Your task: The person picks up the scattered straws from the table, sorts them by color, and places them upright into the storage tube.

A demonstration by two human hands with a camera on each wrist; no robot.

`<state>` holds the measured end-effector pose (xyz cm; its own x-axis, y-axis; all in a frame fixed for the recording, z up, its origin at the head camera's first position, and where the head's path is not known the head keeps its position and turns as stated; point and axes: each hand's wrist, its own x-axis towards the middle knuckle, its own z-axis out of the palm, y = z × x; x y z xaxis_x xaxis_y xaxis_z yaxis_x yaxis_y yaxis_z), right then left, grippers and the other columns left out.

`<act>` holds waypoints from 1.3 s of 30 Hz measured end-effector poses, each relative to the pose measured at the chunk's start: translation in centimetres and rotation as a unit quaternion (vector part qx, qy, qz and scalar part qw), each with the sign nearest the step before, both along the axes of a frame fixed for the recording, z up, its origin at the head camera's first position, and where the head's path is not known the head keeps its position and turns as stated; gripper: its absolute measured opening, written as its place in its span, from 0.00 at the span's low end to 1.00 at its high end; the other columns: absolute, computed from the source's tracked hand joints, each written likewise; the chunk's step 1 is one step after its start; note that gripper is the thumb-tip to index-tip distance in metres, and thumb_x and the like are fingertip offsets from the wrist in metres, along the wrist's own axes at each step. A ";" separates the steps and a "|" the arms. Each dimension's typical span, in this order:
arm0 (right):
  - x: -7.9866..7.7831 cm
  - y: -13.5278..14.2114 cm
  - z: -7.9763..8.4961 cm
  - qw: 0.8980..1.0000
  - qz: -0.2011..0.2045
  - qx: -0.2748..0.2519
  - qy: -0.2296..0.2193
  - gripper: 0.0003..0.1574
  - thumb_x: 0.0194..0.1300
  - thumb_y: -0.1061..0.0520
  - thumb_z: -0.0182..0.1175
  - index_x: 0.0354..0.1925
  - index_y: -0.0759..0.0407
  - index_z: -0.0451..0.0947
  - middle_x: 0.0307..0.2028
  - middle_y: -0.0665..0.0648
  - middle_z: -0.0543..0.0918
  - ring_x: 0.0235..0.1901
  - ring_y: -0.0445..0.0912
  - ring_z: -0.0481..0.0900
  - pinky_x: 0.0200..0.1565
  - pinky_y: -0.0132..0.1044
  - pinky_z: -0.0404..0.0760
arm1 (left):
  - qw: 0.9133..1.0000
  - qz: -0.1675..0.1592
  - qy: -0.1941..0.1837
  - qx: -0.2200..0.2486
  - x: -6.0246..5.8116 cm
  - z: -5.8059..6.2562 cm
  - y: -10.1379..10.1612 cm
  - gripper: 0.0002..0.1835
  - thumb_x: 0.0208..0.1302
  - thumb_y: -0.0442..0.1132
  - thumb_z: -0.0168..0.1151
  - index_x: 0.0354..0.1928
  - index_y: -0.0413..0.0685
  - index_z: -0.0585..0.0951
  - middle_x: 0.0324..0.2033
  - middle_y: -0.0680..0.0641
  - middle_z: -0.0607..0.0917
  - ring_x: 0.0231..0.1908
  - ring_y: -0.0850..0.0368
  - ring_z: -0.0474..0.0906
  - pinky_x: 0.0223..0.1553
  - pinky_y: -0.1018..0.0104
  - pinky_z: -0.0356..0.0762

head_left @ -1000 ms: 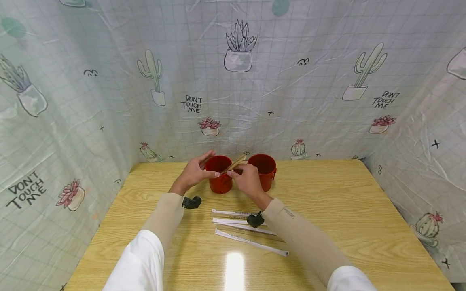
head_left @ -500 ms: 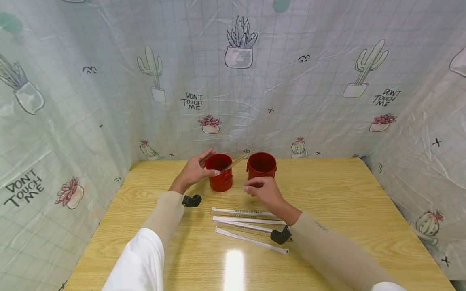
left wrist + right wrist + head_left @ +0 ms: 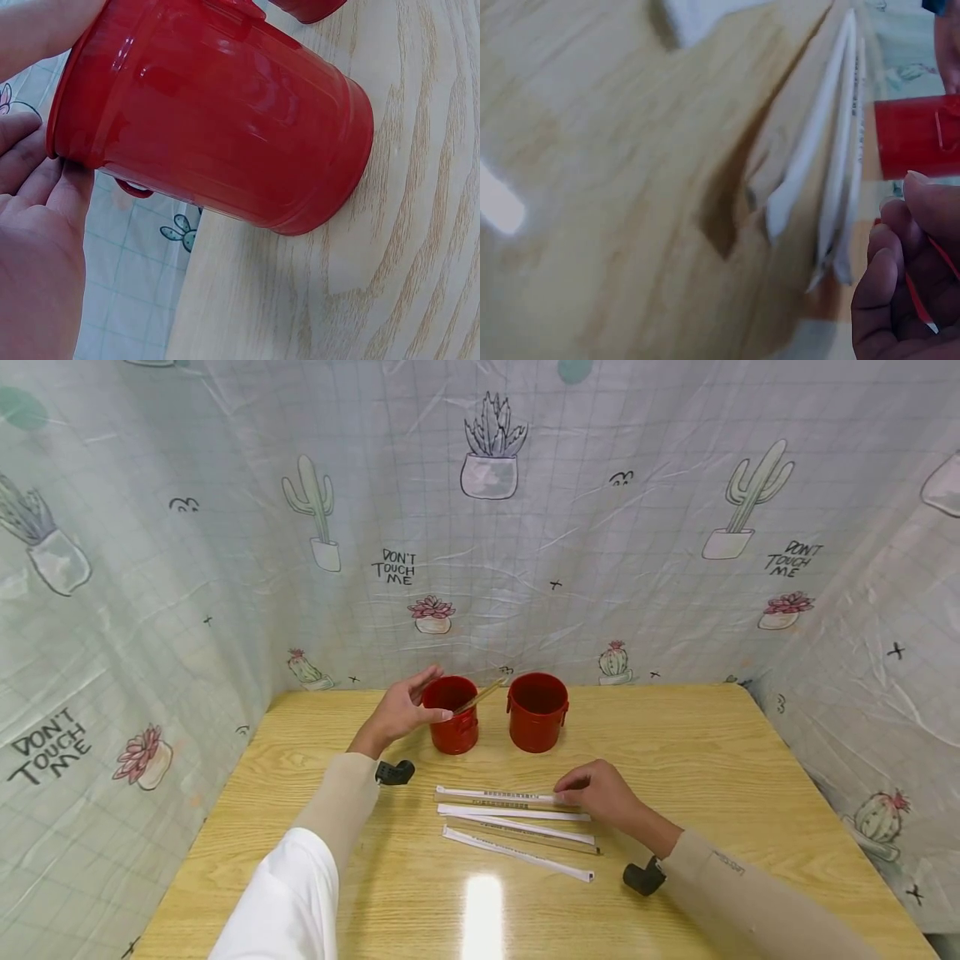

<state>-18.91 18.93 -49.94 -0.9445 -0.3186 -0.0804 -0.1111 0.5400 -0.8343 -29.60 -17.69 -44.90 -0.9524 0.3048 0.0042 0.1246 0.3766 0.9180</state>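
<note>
My left hand holds a small red metal bucket near its rim, thumb on the near side and fingers around the back. The bucket stands upright on the table and fills much of the left wrist view. Thin brown-wrapped straws lean out over its right rim. My right hand is at the right end of the farthest wrapped straw, its fingers loosely bent. In the right wrist view, several straws lie beside the fingertips, with nothing between thumb and fingers.
A second red bucket stands just right of the first. Several white and brown wrapped straws, among them a white one at the front, lie roughly parallel on the wooden table. A cactus-print curtain encloses the back and sides.
My right hand has let go of the straws leaning in the left bucket and moved right and down to the straws on the table. My left hand has stayed at the bucket.
</note>
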 end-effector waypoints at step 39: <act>-0.3 -0.3 -1.1 0.979 0.132 0.114 0.108 0.07 0.66 0.67 0.67 0.41 0.59 0.88 0.38 0.51 0.86 0.36 0.36 0.76 0.38 0.29 0.80 | 1.000 0.003 -0.020 0.001 -0.3 0.5 -0.1 0.53 0.60 0.43 0.77 0.83 0.52 0.57 0.81 0.50 0.64 0.82 0.48 0.57 0.79 0.50 0.62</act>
<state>-19.25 18.61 -51.08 -0.8343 -0.5512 0.0148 -0.4325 0.6374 -0.6377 -29.95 -17.78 -44.45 -0.9535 0.2997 -0.0325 0.0864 0.3748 0.9231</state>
